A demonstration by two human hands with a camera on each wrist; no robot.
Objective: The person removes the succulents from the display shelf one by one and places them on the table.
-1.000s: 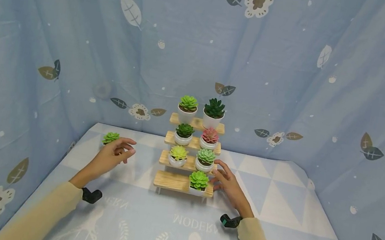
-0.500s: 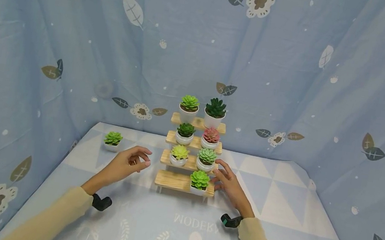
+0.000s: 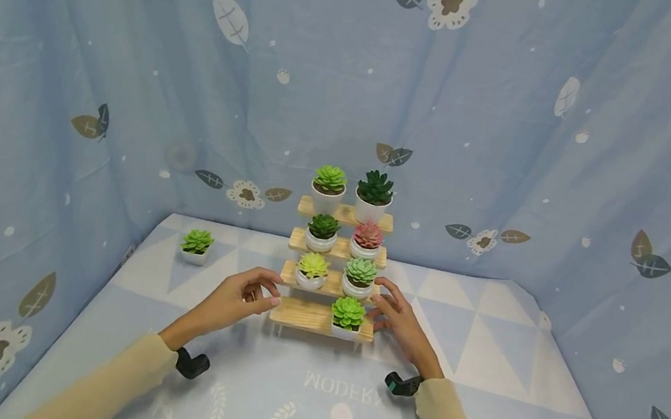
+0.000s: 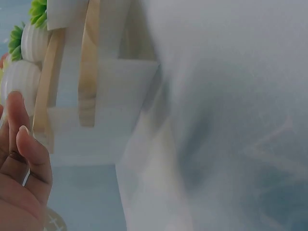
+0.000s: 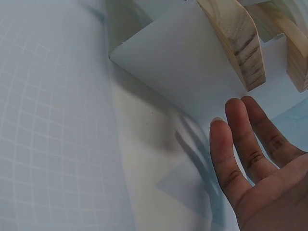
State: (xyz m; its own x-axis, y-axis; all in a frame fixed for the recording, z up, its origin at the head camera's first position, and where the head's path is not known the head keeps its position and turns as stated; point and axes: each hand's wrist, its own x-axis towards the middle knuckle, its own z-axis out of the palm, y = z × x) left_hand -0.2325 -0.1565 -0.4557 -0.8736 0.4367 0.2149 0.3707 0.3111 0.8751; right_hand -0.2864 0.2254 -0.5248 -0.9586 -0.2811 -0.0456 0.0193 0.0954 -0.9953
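A four-step wooden plant stand [image 3: 301,313] with white side panels holds several small potted succulents. On the lowest step, a bright green succulent [image 3: 348,313] sits at the right end, with bare wood to its left. My left hand [image 3: 242,300] is at the stand's left end, fingers loosely bent, holding nothing; in the left wrist view its fingertips overlap the step ends and a white pot [image 4: 21,82]. At the opposite end is my right hand [image 3: 401,325], its fingertips right at the side of the lower steps. The right wrist view shows those fingers [image 5: 240,130] extended beside the white side panel [image 5: 178,62].
One more green succulent in a white pot [image 3: 196,247] stands on the table at the back left. Blue printed curtains [image 3: 484,116] enclose the table on the back and both sides. A patterned cloth [image 3: 281,409] covers the tabletop.
My left hand has moved right, from beside the lone green succulent to the stand's left end, leaving that succulent in full view. My right hand has stayed at the stand's right side.
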